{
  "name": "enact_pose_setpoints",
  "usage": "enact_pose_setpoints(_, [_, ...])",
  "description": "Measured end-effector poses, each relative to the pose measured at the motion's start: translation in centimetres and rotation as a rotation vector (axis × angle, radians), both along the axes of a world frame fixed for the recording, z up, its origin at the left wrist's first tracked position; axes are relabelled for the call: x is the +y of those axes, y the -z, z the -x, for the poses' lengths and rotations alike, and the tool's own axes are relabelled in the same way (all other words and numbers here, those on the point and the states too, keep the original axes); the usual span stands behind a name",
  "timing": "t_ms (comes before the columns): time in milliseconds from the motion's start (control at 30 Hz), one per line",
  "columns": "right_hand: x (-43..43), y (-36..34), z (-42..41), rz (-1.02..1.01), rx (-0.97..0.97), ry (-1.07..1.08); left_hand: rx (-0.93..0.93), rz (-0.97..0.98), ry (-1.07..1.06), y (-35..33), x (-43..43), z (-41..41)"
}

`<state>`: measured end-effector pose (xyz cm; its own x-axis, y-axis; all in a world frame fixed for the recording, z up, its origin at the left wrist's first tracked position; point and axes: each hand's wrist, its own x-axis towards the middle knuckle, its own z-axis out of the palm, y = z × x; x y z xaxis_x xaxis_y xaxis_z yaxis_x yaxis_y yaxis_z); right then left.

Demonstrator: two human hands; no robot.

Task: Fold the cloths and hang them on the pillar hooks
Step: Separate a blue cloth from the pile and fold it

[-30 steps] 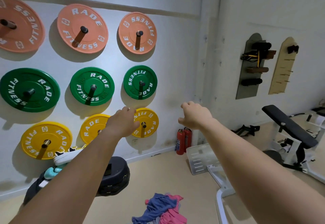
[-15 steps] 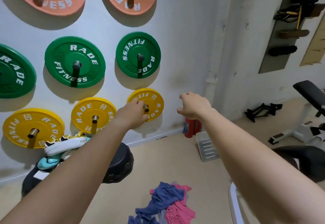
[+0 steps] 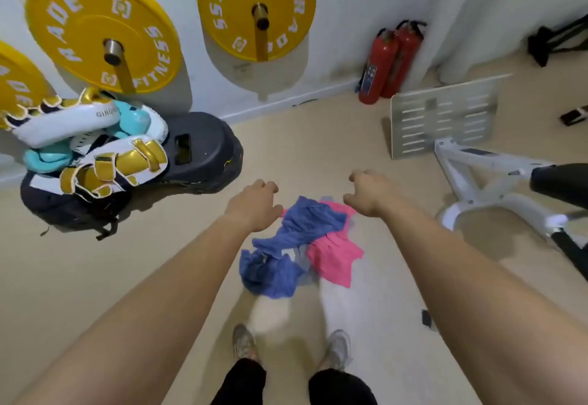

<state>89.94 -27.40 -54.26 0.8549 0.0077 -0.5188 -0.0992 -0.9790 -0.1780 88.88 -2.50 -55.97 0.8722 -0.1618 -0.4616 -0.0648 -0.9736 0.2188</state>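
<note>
A crumpled pile of cloths lies on the beige floor in front of my feet: a blue cloth [image 3: 286, 245] on top and to the left, a pink cloth [image 3: 334, 258] under it to the right. My left hand [image 3: 254, 204] hovers at the pile's upper left edge and my right hand [image 3: 369, 191] at its upper right edge. Both have loosely curled fingers and hold nothing. The pillar hooks are out of view.
Yellow weight plates [image 3: 257, 7] hang on the wall. A black bag with white, gold and teal pads [image 3: 95, 147] sits at left. Two red fire extinguishers [image 3: 391, 61] stand in the corner. A slotted white panel [image 3: 442, 115] and a white bench frame [image 3: 496, 182] stand at right.
My view has tipped down from the wall to the floor. Both hands have dropped from wall height to just over the cloth pile.
</note>
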Motion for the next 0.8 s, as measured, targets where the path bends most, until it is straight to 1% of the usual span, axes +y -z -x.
enact_pose_setpoints(133, [1.4, 15.9, 1.2, -0.047, 0.147, 0.046, 0.172, -0.006, -0.032, 15.9, 2.1, 0.9])
enact_pose_setpoints(267, [3.4, 32.0, 2.9, -0.066, 0.246, 0.035, 0.277, -0.055, -0.006, 31.6, 3.9, 3.0])
enact_pose_setpoints(400, [5.3, 46.8, 4.2, -0.079, 0.288, 0.010, 0.350, -0.055, -0.014, 46.1, 5.4, 4.0])
enact_pose_setpoints(467, [6.0, 53.3, 4.4, -0.057, 0.297, 0.017, 0.342, -0.055, -0.019, 52.6, 5.8, 3.9])
enact_pose_setpoints(567, [6.5, 61.2, 3.6, 0.008, 0.267, -0.001, 0.270, -0.044, -0.033, 60.8, 5.6, 2.9])
enact_pose_setpoints(700, [6.3, 68.2, 0.6, 0.015, 0.040, 0.006, 0.102, -0.001, -0.075, 69.0, 4.2, -0.3])
enact_pose_setpoints(800, [6.1, 71.7, -2.1, 0.037, -0.139, -0.077, -0.049, 0.083, -0.031, 73.3, 3.1, -3.0])
